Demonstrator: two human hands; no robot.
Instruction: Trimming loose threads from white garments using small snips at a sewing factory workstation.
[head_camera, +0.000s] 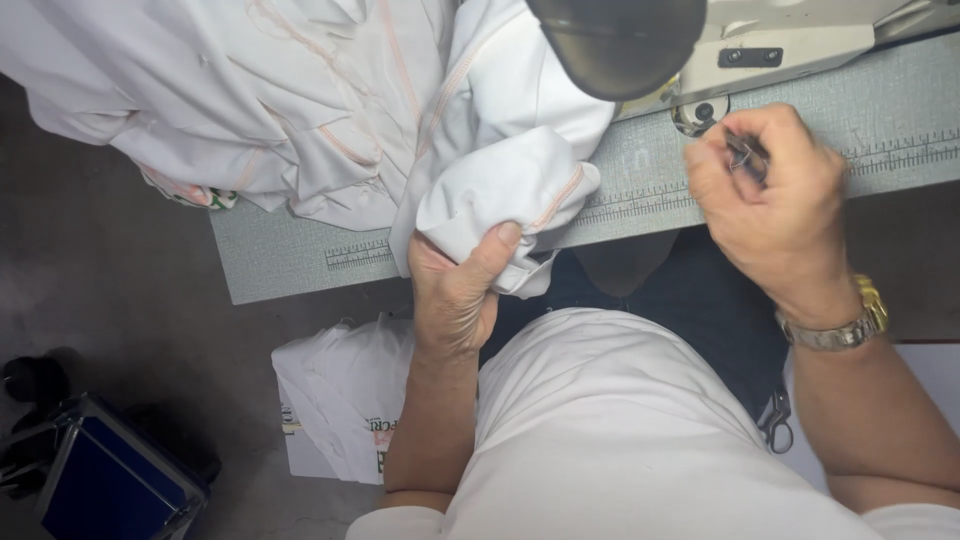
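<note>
A bunched fold of white garment (500, 190) with pale orange stitching lies at the near edge of the grey bench (280, 265), the left hand (455, 295) closed in a tight grip on its lower corner. More white cloth (250, 100) is heaped behind it, covering the bench's far left. The right hand (775, 200) is curled shut around a small metal tool (745, 155), just beside the sewing machine (790, 35) base. A printed ruler strip (900, 155) runs along the bench. Bare bench shows right of the garment; below the edge, a white bag (340, 400) and a blue box (110, 485) sit on the floor.
</note>
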